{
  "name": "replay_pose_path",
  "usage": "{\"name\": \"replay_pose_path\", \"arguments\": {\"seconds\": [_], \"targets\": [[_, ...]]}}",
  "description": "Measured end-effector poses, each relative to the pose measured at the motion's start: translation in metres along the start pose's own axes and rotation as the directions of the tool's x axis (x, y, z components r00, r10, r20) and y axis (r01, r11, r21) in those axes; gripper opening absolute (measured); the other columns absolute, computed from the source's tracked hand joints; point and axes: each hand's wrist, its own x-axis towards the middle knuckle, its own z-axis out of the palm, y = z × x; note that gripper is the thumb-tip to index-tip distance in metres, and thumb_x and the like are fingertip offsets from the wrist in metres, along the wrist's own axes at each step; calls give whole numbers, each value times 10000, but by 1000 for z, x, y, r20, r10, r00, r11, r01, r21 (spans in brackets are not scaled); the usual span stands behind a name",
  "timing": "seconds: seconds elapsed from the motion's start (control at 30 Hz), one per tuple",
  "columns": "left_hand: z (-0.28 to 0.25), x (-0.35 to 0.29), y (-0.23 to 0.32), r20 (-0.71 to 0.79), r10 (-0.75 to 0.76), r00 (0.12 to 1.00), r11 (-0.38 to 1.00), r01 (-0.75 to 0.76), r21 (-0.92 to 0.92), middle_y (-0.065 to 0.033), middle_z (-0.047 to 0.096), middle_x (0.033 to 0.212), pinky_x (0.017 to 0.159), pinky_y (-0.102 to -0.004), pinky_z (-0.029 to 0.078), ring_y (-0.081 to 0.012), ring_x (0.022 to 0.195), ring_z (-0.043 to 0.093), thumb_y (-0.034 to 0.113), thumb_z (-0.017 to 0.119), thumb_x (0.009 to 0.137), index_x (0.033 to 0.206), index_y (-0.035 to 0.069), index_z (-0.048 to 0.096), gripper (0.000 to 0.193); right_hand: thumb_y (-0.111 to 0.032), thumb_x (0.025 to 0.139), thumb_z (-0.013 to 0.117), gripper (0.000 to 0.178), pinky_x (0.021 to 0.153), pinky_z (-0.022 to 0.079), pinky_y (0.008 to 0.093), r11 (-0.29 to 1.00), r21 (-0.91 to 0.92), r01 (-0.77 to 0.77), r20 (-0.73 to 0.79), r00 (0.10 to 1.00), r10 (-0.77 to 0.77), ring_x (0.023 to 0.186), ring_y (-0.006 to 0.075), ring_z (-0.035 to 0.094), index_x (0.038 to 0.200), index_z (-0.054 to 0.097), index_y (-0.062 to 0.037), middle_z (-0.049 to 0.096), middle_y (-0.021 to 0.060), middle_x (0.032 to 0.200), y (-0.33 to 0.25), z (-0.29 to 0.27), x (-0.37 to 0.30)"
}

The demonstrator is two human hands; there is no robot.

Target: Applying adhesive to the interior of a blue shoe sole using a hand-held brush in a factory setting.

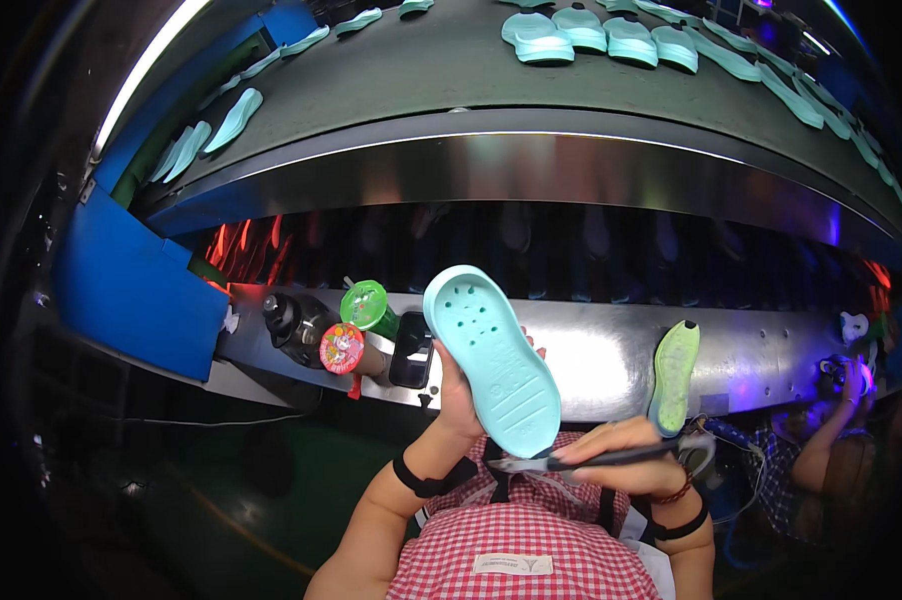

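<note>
A light blue shoe sole (498,365) stands tilted in front of me, its heel end lowest and several small holes near its upper end. My left hand (456,392) grips it from behind, with the thumb side along the left edge and fingertips showing past the right edge. Around a dark-handled tool with a flat metal tip (519,464) my right hand (621,450) is closed. That tip lies just below the sole's lower end; whether they touch I cannot tell. A yellow-green sole (677,365) lies on the metal ledge (596,375) beyond my right hand.
Left on the ledge are a dark bottle (296,328), a green-lidded cup (366,305), a red-lidded cup (342,348) and a black phone (412,350). Beyond runs a dark conveyor belt (391,85) carrying several blue soles (538,38). Another person's arm (826,440) is at right.
</note>
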Motion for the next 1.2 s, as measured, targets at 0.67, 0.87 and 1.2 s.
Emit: {"name": "replay_pose_path", "arguments": {"seconds": [0.67, 0.87, 1.2], "targets": [[22, -13, -8, 52, -39, 998, 996, 43, -76, -201, 402, 1358, 1035, -528, 331, -405, 1199, 447, 533, 228, 931, 1410, 28, 238, 696, 21, 784, 657, 195, 844, 492, 289, 994, 101, -46, -283, 956, 73, 925, 163, 627, 978, 648, 14, 662, 128, 985, 16, 21, 5], [23, -8, -4, 60, -67, 996, 997, 70, -42, -208, 415, 1348, 1004, -567, 341, -401, 1183, 463, 515, 321, 911, 1392, 33, 296, 681, 4, 767, 677, 212, 793, 514, 279, 998, -5, 67, -80, 995, -68, 889, 174, 646, 979, 665, 7, 671, 136, 967, 2, 14, 20], [14, 0, 12, 88, -166, 982, 979, 154, 132, -220, 412, 1354, 1008, -581, 331, -405, 1195, 457, 500, 323, 913, 1380, 19, 323, 670, 28, 691, 712, 186, 793, 519, 322, 920, -335, 202, 9, 977, -212, 884, 253, 662, 869, 666, 4, 681, 134, 918, -8, 2, 26]]}}
